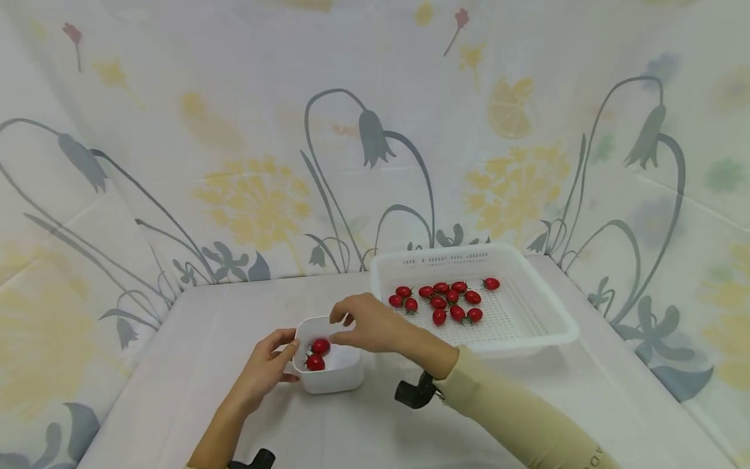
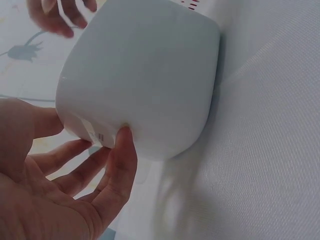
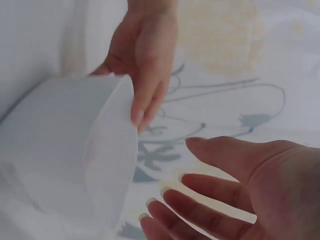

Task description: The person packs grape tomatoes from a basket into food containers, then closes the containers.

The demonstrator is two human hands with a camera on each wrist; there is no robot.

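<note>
A small white square bowl [image 1: 336,378] stands on the white table and holds two red cherry tomatoes [image 1: 319,346]. My left hand [image 1: 281,361] rests against the bowl's left side, thumb on its wall. In the left wrist view the thumb [image 2: 122,150] touches the bowl [image 2: 145,75] while the other fingers lie straight and apart from it. My right hand [image 1: 342,329] hovers just over the bowl, its fingers loosely spread. The right wrist view shows the right hand's [image 3: 200,200] palm bare, beside the bowl [image 3: 65,150].
A white perforated tray [image 1: 562,326] sits to the right of the bowl with several cherry tomatoes [image 1: 445,299] inside. Flowered cloth hangs behind and at both sides of the table. Black wrist camera mounts [image 1: 416,393] show under my arms.
</note>
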